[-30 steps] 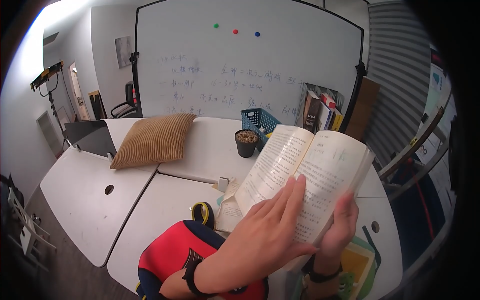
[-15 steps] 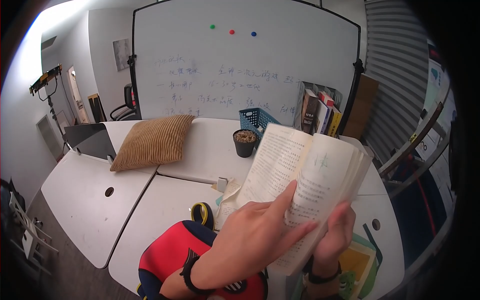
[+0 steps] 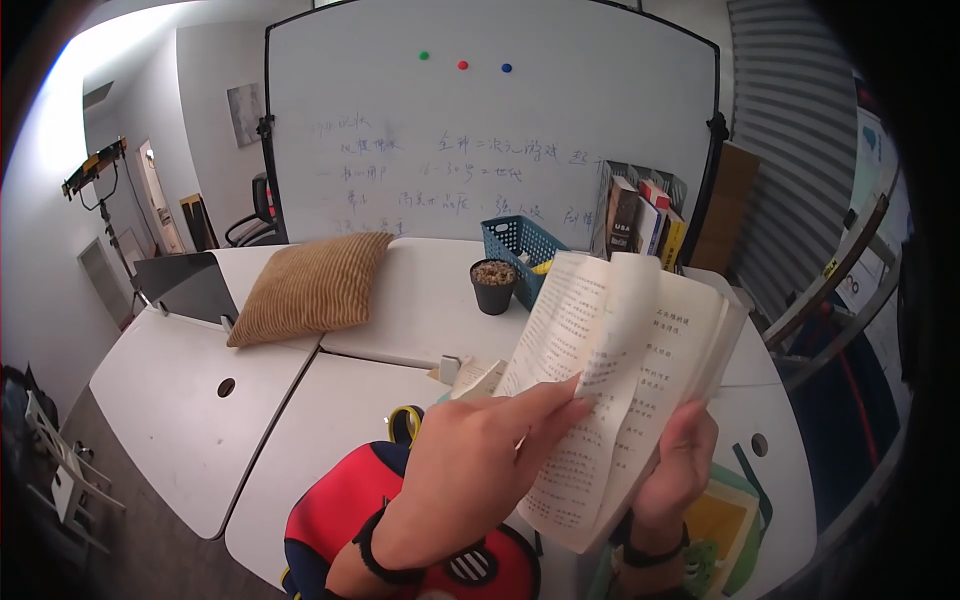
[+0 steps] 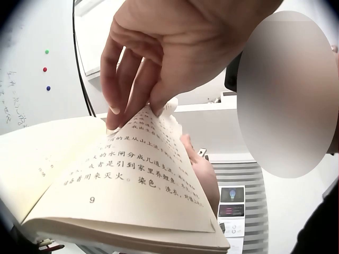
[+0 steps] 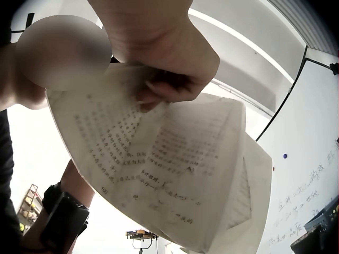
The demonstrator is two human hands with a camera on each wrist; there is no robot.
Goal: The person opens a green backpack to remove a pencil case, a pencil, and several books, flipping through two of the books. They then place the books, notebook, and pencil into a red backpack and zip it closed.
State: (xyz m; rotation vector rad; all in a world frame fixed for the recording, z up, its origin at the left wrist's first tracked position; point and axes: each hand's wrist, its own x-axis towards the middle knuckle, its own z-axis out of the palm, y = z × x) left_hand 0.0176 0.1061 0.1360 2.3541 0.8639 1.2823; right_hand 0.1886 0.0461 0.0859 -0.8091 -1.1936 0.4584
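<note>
An open paperback book [image 3: 700, 340] is held up in front of me, its pages covered in printed Chinese text. My right hand [image 3: 678, 468] grips its right side, thumb along the outer edge and fingers curled behind. With thumb and fingertips, my left hand [image 3: 475, 440] pinches a page [image 3: 632, 310] that curves up near the middle of the book. The left wrist view shows that pinch close up, over a page [image 4: 106, 174] numbered 9. Seen from below, the right hand [image 5: 164, 58] has its fingers bent against the book [image 5: 175, 159].
A red and navy bag [image 3: 340, 510] lies below the left forearm. Beyond the book stand a plant pot [image 3: 493, 292], a blue basket [image 3: 510, 240] and a rack with several books [image 3: 622, 215]. A brown corduroy cushion [image 3: 310, 290] rests on the white table [image 3: 190, 420] before a whiteboard [image 3: 480, 110].
My left hand has slid left from the right-hand page and drawn a page with it, which now curls up and shows a different page beneath. The right hand keeps its grip on the book.
</note>
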